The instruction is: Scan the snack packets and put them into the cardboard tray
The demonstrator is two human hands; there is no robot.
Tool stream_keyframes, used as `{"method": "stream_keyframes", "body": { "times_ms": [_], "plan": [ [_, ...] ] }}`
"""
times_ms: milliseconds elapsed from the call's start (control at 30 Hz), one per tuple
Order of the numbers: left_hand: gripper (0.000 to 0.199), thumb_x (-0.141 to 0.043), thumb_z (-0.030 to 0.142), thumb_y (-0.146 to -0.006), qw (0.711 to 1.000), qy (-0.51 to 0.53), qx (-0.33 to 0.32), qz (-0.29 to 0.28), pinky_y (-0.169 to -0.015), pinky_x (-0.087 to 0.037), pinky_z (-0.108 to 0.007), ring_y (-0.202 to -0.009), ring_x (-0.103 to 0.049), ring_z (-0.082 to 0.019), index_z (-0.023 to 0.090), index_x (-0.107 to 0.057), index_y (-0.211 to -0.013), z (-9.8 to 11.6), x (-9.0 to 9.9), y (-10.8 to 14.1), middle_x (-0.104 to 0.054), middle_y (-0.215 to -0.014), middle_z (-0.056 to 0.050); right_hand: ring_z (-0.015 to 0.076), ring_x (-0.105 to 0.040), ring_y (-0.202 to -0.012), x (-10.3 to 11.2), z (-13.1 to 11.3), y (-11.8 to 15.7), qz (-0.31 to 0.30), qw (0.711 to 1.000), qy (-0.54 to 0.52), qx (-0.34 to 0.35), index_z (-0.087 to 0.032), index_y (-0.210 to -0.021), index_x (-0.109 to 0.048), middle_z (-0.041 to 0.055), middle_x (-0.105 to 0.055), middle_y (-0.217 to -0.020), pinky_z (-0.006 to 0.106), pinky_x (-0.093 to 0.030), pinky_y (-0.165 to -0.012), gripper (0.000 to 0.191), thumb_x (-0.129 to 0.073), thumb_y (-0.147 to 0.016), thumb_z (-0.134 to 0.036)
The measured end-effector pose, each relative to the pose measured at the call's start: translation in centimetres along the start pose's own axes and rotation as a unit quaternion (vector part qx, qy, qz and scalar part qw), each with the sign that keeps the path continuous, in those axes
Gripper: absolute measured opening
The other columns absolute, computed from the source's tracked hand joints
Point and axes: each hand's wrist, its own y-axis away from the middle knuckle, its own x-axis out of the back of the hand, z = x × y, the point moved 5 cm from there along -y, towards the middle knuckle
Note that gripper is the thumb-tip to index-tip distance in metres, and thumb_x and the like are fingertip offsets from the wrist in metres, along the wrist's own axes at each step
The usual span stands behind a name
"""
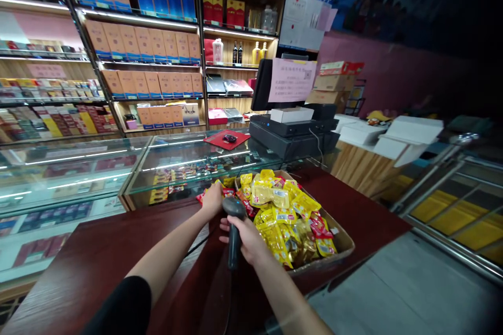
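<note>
My right hand [247, 234] is wrapped round the handle of a black handheld barcode scanner [233, 243], some fingers showing at its left side. The scanner's head points up and away, close beside my left hand [212, 200]. That hand is closed at a red snack packet [200, 197] by the box's left corner; its fingertips are mostly hidden. Right of both hands, a cardboard box [346, 245] is heaped with yellow and red snack packets [271, 196]. A cable hangs from the scanner's handle.
The dark red counter [157, 235] carries the box. Behind it stands a glass display case [188, 152] with a mouse [229, 138] on a red mat. A monitor [262, 86] stands on a cash drawer [291, 136]. Metal railing [451, 178] is at right; stocked shelves [149, 65] line the back.
</note>
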Motion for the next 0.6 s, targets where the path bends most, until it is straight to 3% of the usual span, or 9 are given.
{"method": "stream_keyframes", "body": {
  "times_ms": [100,267,367,433,600],
  "plan": [
    [0.045,-0.063,0.043,-0.08,0.98,-0.112,-0.144,0.083,-0.097,-0.036,-0.042,-0.117,-0.048,-0.03,0.019,-0.056,-0.117,1.9,1.4,-0.5,-0.053,-0.122,-0.015,0.0236,-0.069,-0.086,0.8,0.4,0.6,0.006,1.0,-0.013,-0.001,-0.015,-0.092,-0.061,0.0088,-0.071,-0.087,0.033,-0.059,-0.061,0.038,-0.078,-0.062,-0.029],
    [0.041,-0.059,0.042,-0.083,0.954,-0.165,-0.238,0.071,-0.099,-0.032,-0.041,-0.12,-0.041,-0.029,0.02,-0.058,-0.117,3.0,0.9,-1.6,-0.049,-0.13,-0.013,0.0232,-0.069,-0.086,1.1,0.5,0.9,0.008,1.0,-0.018,-0.005,-0.016,-0.092,-0.061,0.0079,-0.071,-0.088,0.032,-0.058,-0.061,0.043,-0.081,-0.057,-0.033],
    [0.034,-0.053,0.042,-0.086,0.946,-0.182,-0.256,0.079,-0.097,-0.032,-0.043,-0.116,-0.042,-0.03,0.018,-0.063,-0.107,3.3,0.3,-2.2,-0.051,-0.129,-0.014,0.0232,-0.069,-0.087,1.0,0.2,0.9,0.005,1.0,-0.014,-0.005,-0.016,-0.091,-0.062,0.0079,-0.071,-0.087,0.031,-0.058,-0.061,0.044,-0.081,-0.057,-0.035],
    [0.035,-0.051,0.045,-0.086,0.949,-0.185,-0.246,0.073,-0.095,-0.033,-0.043,-0.113,-0.044,-0.03,0.016,-0.065,-0.1,3.1,-0.1,-2.8,-0.056,-0.117,-0.015,0.0235,-0.068,-0.087,0.9,0.1,1.0,0.003,1.0,-0.01,-0.007,-0.016,-0.09,-0.063,0.0081,-0.071,-0.088,0.031,-0.057,-0.06,0.044,-0.082,-0.056,-0.036],
    [0.045,-0.048,0.053,-0.085,0.952,-0.18,-0.249,-0.003,-0.089,-0.039,-0.039,-0.102,-0.054,-0.028,0.016,-0.068,-0.098,2.1,-0.9,-3.5,-0.058,-0.104,-0.013,0.0251,-0.067,-0.09,0.5,0.8,0.9,0.008,1.0,-0.009,-0.011,-0.015,-0.092,-0.064,0.0091,-0.071,-0.09,0.03,-0.056,-0.058,0.047,-0.082,-0.054,-0.037]
  ]
}}
